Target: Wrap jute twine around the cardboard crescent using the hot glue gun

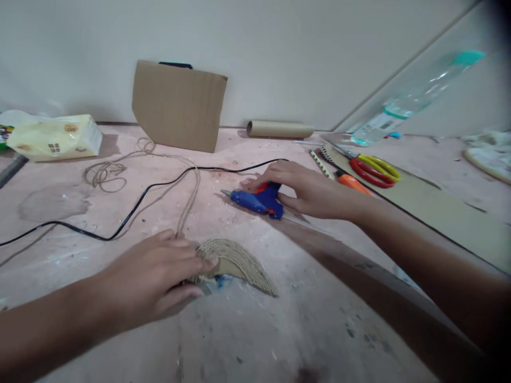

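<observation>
My left hand (159,271) is closed on the left end of a curved cardboard piece (243,261) covered with rows of twine. Its fingers lie over the piece and the thumb is below; part of the piece is hidden under them. A loose strand of twine (190,199) runs back from beside the fingers to a tangle. My right hand (305,189) has its fingers around the handle of a blue glue gun (251,201). The gun lies low over the table, its nozzle pointing left. A clear glue stick trails from its rear.
A black cord (139,199) crosses the table. Behind it are a tissue pack (56,139), a leaning cardboard sheet (179,106) and a cardboard tube (281,129). To the right lie scissors (371,171), an orange cutter (353,183), a cardboard strip (459,213) and a leaning plastic bottle (407,106).
</observation>
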Available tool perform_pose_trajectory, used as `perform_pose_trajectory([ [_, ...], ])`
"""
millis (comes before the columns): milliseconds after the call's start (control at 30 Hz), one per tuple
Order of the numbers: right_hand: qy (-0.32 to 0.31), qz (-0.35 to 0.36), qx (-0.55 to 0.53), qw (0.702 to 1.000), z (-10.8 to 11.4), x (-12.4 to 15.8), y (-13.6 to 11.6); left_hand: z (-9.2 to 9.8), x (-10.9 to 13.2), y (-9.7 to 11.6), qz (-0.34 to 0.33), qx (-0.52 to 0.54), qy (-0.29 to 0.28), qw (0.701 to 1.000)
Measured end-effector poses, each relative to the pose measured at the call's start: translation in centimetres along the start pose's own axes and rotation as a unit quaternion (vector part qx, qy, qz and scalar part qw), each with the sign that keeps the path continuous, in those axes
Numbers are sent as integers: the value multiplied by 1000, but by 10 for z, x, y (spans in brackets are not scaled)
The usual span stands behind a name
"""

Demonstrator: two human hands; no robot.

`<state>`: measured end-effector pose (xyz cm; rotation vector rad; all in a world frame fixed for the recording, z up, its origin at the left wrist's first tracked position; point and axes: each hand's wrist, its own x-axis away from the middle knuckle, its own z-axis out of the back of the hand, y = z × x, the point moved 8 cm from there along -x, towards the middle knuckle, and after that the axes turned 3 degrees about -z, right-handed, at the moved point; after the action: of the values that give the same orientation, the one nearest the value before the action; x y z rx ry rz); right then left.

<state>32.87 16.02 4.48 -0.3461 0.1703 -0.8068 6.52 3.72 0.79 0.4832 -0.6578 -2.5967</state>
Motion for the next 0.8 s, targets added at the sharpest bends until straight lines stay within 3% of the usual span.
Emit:
perform_pose_trajectory([
  [167, 35, 9, -80, 996, -10, 10, -15, 0, 25, 19, 45, -43, 53, 997],
  [333, 54, -2, -176, 983, -4, 16, -29, 5, 25, 24, 24, -53, 40, 998],
  [467, 69, -39, -162, 984, 10, 16, -26, 8, 17, 22, 1, -19, 37, 999],
  [633, 48, -90, -128, 987, 11, 10, -14, 5, 15, 23, -7, -6, 63, 998],
  [800, 16, -93, -31, 995, 20, 1, -30, 7, 8, 30, -42, -33, 76, 996],
])
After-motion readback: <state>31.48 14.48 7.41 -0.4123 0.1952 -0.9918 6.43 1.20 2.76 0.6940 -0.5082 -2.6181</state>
